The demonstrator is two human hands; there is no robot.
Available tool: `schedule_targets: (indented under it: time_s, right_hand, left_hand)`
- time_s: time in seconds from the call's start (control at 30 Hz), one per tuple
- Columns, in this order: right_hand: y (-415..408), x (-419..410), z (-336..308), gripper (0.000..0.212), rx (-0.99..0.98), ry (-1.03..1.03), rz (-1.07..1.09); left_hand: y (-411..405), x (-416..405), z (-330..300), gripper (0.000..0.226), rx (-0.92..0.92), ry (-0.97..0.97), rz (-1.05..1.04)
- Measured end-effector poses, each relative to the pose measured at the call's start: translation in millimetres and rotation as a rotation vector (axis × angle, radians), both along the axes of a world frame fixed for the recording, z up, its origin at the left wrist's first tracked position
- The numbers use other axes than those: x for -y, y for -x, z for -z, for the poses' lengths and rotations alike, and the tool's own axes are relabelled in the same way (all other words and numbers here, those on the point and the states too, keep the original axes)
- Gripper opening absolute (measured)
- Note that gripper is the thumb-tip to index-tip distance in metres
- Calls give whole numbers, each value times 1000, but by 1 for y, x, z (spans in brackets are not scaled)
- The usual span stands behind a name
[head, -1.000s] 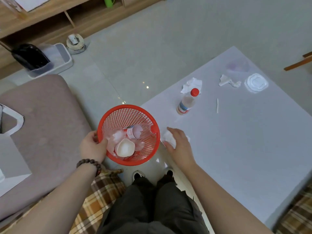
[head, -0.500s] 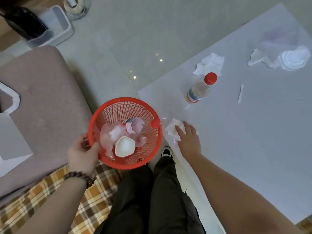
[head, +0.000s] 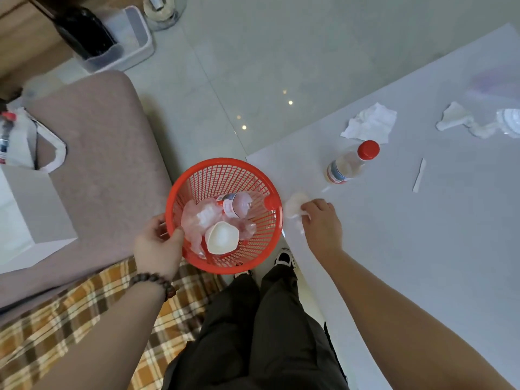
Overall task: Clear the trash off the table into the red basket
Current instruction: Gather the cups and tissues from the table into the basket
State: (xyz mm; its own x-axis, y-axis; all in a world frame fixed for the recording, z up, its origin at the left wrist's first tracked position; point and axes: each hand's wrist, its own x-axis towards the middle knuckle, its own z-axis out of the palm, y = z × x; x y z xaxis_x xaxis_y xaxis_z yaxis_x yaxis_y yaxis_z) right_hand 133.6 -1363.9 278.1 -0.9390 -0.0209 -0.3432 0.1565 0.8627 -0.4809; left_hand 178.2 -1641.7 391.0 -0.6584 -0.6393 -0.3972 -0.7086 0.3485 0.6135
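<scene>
Here the right hand (head: pixel 323 223) pinches a crumpled tissue (head: pixel 295 208) at the bench (head: pixel 422 249) edge, just beside the red basket (head: pixel 225 175) whose rim the left hand (head: pixel 157 246) grips; I'd gather the wad fully, then lift it over that rim before letting go.

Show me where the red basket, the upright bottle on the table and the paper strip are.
red basket (head: pixel 194 175): head view, on its far rim.
bottle (head: pixel 344 166): head view, on its clear body.
paper strip (head: pixel 419 175): head view, on its middle.
</scene>
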Motion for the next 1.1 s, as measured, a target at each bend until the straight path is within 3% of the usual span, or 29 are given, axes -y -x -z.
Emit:
schedule_targets:
  time_s: [0.13,0.23,0.4,0.6,0.77,0.87,0.97,1.1]
  right_hand:
    - [14,17,-75,18,-300,199,54]
    - [24,40,-124,20,-400,308,-45]
    - [40,88,-166,26,-374,380,-269]
    - [53,106,-169,44,-252,306,-380]
    - [60,93,-167,47,-419,249,-116]
    - [71,81,-155,59,-276,226,62]
    - [87,83,-138,72,-101,212,75]
    - [122,106,-128,59,-71,464,162]
  left_hand:
    - [10,-3,-30,28,-42,56,22]
    - [19,-9,-52,29,-104,72,43]
    - [26,-20,-77,29,-194,57,73]
    - [33,-23,-90,25,-220,15,72]
    - [51,-6,-89,27,-213,-6,37]
    - [72,9,-87,29,-200,-47,22]
    - [108,25,-80,30,-177,-72,16]
    - [170,45,-65,26,-183,-102,86]
